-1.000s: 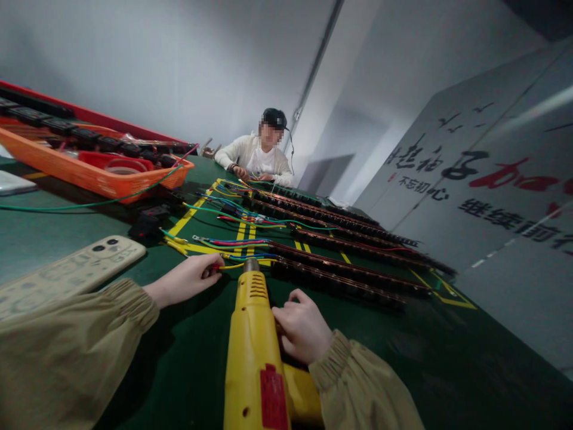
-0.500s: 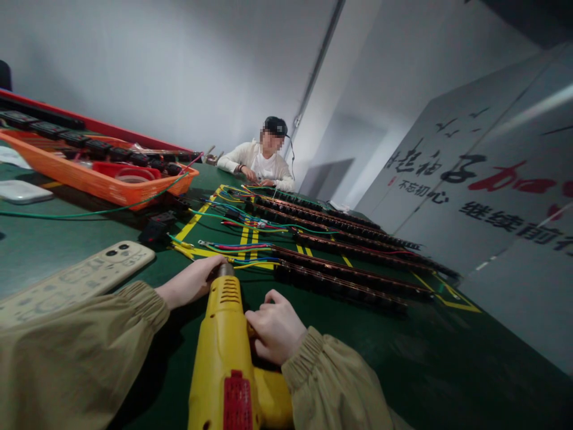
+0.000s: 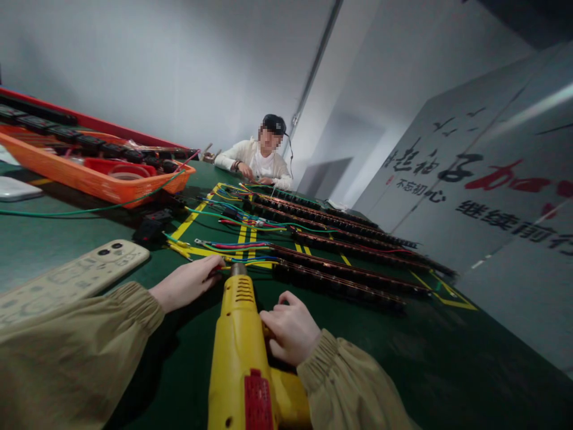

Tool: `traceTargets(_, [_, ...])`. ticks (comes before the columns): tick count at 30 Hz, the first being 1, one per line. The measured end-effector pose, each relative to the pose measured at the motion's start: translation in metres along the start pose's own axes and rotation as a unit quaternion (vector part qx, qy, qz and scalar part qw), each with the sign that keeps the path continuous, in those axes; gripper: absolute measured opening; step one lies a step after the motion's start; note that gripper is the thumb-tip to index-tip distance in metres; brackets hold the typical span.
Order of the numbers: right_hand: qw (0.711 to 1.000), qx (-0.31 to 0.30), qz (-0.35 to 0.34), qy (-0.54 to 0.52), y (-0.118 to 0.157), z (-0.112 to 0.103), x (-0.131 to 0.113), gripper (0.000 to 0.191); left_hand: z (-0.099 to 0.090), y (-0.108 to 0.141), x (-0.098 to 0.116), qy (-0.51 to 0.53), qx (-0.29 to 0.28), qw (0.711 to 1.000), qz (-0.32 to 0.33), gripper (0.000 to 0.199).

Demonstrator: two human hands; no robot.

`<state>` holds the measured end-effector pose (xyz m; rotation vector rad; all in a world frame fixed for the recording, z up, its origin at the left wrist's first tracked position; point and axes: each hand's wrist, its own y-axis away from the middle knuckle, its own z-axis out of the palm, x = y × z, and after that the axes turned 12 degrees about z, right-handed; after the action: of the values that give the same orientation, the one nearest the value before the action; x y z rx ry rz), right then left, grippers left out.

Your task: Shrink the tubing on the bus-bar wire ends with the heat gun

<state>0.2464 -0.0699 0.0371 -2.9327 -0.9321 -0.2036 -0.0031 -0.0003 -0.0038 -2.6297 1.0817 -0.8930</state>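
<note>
Well beyond the right hand (image 3: 292, 328), a pale wall (image 3: 514, 155) is marked with black and red characters and bird shapes. Beneath both hands a green tabletop (image 3: 456, 352) is spread, crossed by yellow tape lines (image 3: 193, 218). At its far side, ahead of the hands, a person (image 3: 262, 162) in a black cap and light top is seated, with coloured wires near the fingers. Ahead of the right hand, long dark strips with copper-coloured rods (image 3: 353, 286) are laid roughly side by side. Ahead and to the left of the left hand (image 3: 188, 283), an orange basket (image 3: 110, 190) is filled with black parts and a red container; a longer red tray (image 3: 116, 130) is seen behind it. Between the hands a yellow heat gun (image 3: 239, 352) is held by the right hand, whose fingers are curled about its handle, partly hidden by the gun; its metal nozzle is pointed forward, close to the left fingertips. To the left of the left hand a patterned phone (image 3: 78, 280) is laid flat, and a black connector block (image 3: 153, 226) is placed just past it. The left hand is nearly closed, thumb and fingers pinched on thin wire ends (image 3: 220, 269), mostly hidden, with red and yellow showing. Just ahead of it, coloured wires (image 3: 242, 245) are led into the nearest strips
</note>
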Motion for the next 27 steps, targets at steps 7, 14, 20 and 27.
traceTargets(7, [0.997, 0.026, 0.078, 0.007, 0.024, 0.003, 0.033, 0.004, 0.0, -0.001, -0.001, -0.041, -0.001, 0.999, -0.004, 0.02])
traceTargets(14, [0.992, 0.027, 0.12, 0.023, 0.044, 0.004, 0.051, 0.01, 0.0, -0.002, 0.001, -0.047, -0.006, 0.999, 0.003, 0.017])
traceTargets(20, [0.992, 0.034, 0.119, 0.031, 0.045, 0.003, 0.049, 0.01, -0.001, -0.004, 0.0, -0.053, -0.012, 0.999, -0.003, 0.019])
traceTargets(27, [0.992, 0.019, 0.123, 0.039, 0.036, -0.003, 0.041, 0.009, -0.004, -0.008, 0.003, -0.034, 0.007, 0.998, -0.045, 0.024])
